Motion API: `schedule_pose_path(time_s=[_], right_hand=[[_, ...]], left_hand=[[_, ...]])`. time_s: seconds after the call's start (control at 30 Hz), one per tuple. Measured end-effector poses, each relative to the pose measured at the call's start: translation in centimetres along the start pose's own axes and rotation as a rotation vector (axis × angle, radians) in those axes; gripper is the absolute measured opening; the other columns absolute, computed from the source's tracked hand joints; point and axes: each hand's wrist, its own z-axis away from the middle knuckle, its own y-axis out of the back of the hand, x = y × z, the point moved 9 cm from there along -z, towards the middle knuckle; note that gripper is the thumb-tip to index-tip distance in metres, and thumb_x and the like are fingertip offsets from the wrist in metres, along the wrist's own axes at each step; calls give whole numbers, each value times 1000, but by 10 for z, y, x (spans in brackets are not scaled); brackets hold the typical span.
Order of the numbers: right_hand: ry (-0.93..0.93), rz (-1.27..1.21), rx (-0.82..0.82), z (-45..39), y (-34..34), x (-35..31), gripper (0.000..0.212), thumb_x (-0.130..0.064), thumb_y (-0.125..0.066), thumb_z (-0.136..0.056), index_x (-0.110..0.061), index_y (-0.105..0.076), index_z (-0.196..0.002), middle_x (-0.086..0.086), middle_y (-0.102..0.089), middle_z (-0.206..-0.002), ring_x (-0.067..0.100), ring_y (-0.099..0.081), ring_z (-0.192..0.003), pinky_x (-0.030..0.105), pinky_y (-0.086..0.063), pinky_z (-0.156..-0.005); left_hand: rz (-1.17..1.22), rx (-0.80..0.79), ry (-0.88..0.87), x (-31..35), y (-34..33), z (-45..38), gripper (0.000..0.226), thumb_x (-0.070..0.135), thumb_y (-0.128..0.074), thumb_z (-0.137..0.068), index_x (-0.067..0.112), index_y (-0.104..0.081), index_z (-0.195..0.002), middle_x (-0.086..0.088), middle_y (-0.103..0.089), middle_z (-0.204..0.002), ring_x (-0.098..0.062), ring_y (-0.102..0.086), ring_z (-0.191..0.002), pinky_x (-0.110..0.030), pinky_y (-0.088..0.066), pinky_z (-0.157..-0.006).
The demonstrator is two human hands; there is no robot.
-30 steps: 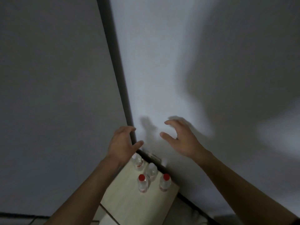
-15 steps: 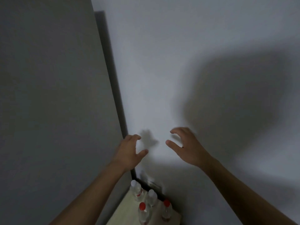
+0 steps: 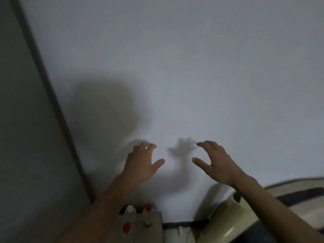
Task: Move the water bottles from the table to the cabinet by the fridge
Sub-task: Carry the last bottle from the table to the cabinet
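Pale wooden cabinet top [image 3: 157,228] with three upright water bottles [image 3: 147,215], two red-capped, one white-capped

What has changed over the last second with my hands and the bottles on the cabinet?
The view swung right, sliding the clear plastic water bottles on the pale wooden cabinet top toward the bottom edge; a cream appliance appeared. The bare left hand and right hand stayed raised, open and empty.

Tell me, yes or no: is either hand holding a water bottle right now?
No. The left hand and right hand hover empty above the water bottles.
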Motion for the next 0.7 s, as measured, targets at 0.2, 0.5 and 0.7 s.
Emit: schedule_pose_path(time_s=[0.2, 0.5, 0.7], right_hand=[[-277, 59, 102, 103, 48, 72, 70, -66, -43, -91, -33, -29, -151, 0, -25, -161, 24, -27, -146, 49, -34, -113], [-540, 16, 288, 273, 114, 173, 77, -74, -35, -86, -30, -33, -149, 5, -33, -157, 28, -32, -143, 53, -37, -112], [-682, -27, 367, 388, 135, 232, 66, -63, -44, -92, -28, -39, -147, 4, -38, -153, 29, -38, -138, 48, -39, -110]], left_hand=[[31, -131, -238, 107, -33, 7, 65, 63, -50, -91, 27, -41, -145, 4, -40, -151, -23, -35, -139, -44, -37, -110], [-49, -181, -547, 291, -73, 61, 62, 61, -47, -94, 27, -40, -145, 3, -38, -152, -22, -36, -137, -40, -37, -108], [-30, -299, -649, 386, -118, 123, 60, 59, -49, -93, 28, -41, -144, 4, -41, -150, -19, -40, -133, -39, -39, -106]])
